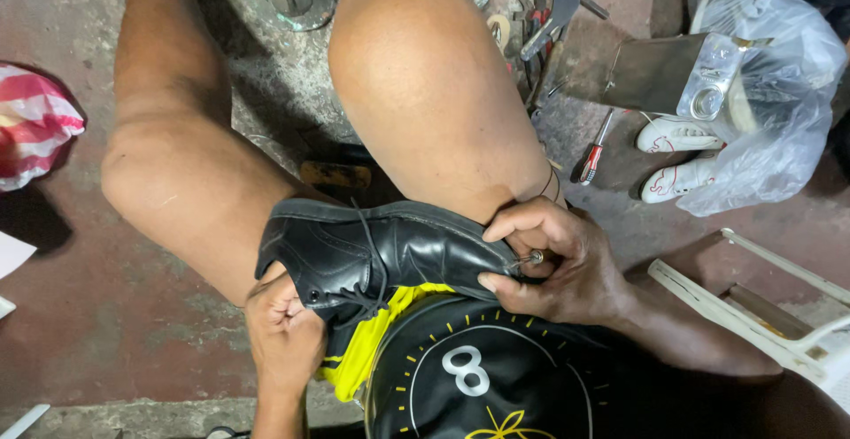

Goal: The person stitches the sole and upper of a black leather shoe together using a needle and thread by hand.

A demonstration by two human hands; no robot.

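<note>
Lying across the lap: a black leather lace-up shoe (381,253), resting against the right thigh above yellow-and-black shorts (372,350). Running left to right with its long axis roughly level in the scene, tilting a little down toward the right; laces and opening facing near and left, one narrow end pointing right into the right hand. Whether that end is toe or heel, hard to tell for sure.

Judging by the look: fairly light, upper supple and creasing under pressure, sole edge stiffer. Polished leather shining, so probably a bit slippery under the fingers. Best taken by the firm sole rim or by the ends, not by the soft middle of the upper.

Left hand (283,333) curling shut under the laced part, grip pressing the shoe from below and near. Right hand (553,262) closing around the right end, thumb and fingers pinching there, grip clamped on the leather beside a small metal pin or needle-like tool (534,258) showing at the fingertips.

Further out on the floor (133,333): a red-handled screwdriver (591,157) to the right, white sneakers (677,151) half inside a clear plastic bag (779,94), scattered metal tools (540,14) far off, a white plastic chair frame (761,306) near right, a red-and-white striped bag (35,120) at the left edge.
</note>
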